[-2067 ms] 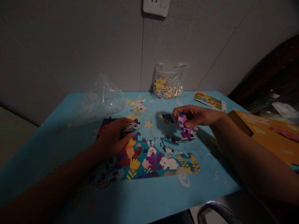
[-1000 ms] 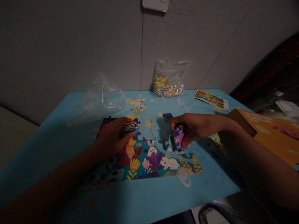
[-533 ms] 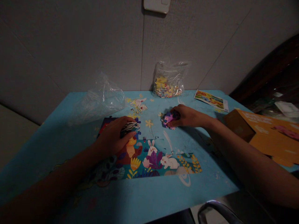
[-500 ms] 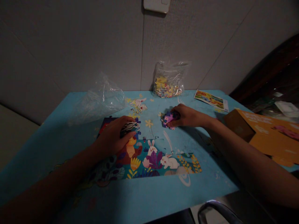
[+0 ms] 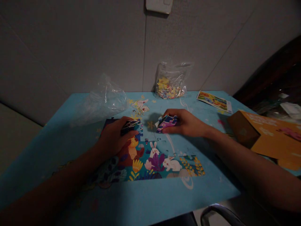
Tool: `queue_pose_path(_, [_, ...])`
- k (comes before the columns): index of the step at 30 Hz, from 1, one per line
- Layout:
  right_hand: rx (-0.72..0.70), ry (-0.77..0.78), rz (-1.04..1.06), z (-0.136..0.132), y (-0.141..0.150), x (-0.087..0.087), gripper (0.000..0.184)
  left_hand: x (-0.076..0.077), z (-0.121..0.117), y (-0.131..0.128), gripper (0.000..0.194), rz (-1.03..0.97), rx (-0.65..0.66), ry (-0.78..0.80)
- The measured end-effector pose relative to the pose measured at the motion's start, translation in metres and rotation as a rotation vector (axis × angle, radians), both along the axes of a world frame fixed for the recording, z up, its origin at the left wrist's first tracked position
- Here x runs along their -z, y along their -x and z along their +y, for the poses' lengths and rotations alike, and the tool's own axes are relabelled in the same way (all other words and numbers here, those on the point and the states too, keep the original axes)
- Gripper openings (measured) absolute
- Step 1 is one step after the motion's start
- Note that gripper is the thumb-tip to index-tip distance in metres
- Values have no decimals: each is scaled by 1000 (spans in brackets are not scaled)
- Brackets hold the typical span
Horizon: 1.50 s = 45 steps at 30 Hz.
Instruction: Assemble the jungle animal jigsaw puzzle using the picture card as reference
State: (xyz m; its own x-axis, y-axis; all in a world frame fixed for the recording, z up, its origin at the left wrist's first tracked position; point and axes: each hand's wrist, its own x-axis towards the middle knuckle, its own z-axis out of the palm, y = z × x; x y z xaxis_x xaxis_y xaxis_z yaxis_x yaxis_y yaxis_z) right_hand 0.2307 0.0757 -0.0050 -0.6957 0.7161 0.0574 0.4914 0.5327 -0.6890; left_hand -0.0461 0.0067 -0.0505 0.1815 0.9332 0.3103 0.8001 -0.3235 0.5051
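Note:
Several stacked jigsaw puzzle pieces [image 5: 130, 124] are gripped between the thumb and fingers of my left hand [image 5: 115, 133], above the upper left part of a partly joined puzzle [image 5: 150, 161]. The joined part shows rabbits, a fox-like animal and plants. My right hand [image 5: 183, 123] is closed round more jigsaw puzzle pieces [image 5: 167, 122], dark blue and purple, over the tabletop just beyond the puzzle's upper edge. A gap separates the two hands. My left hand hides part of the puzzle's left side.
On the blue table [image 5: 164, 201], a clear bag of puzzle pieces [image 5: 170, 88] leans on the wall. A crumpled plastic bag [image 5: 103, 100] lies back left. A picture card [image 5: 214, 101] and an orange box [image 5: 270, 135] are at the right. A chair [image 5: 218, 210] stands in front.
My right hand has moved slightly left and nearer my left hand, lifting and tilting its pieces. My left hand has stayed almost in place, its stack now tilted flatter.

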Motion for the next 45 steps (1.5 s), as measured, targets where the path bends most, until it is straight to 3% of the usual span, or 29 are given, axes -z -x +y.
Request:
queue_pose_path(4, [-180, -168, 275, -19, 29, 22, 28, -1, -3, -3, 30, -46, 140, -10])
queue_pose_path(8, [-184, -105, 270, -26, 43, 38, 31, 2, -4, -3, 41, -62, 300, -43])
queue_pose_path(13, [-141, -45, 329, -27, 49, 43, 44, 8, -3, -3, 56, -42, 317, -38])
queue_pose_path(17, [-207, -162, 371, -26, 54, 45, 60, 9, -6, -9, 56, -29, 381, -59])
queue_pose_path(21, [-225, -230, 406, -25, 55, 45, 60, 2, -9, -12, 69, -34, 422, -132])
queue_pose_path(23, [-201, -208, 412, -24, 54, 44, 57, -3, -7, -8, 74, -35, 375, -184])
queue_pose_path(27, [-60, -129, 414, -23, 52, 42, 46, -13, 5, 10, 67, 131, 66, -324])
queue_pose_path(29, [20, -89, 432, -22, 52, 42, 44, -15, 13, 20, 67, 242, -17, -322])
queue_pose_path(37, [160, 134, 461, -17, 49, 41, 52, -7, 25, 39, 58, 579, -171, -106])
queue_pose_path(41, [181, 217, 509, -14, 48, 42, 55, -6, 23, 41, 47, 561, -270, -44])
queue_pose_path(45, [191, 295, 546, -12, 48, 43, 57, -4, 25, 47, 26, 493, -239, -51])
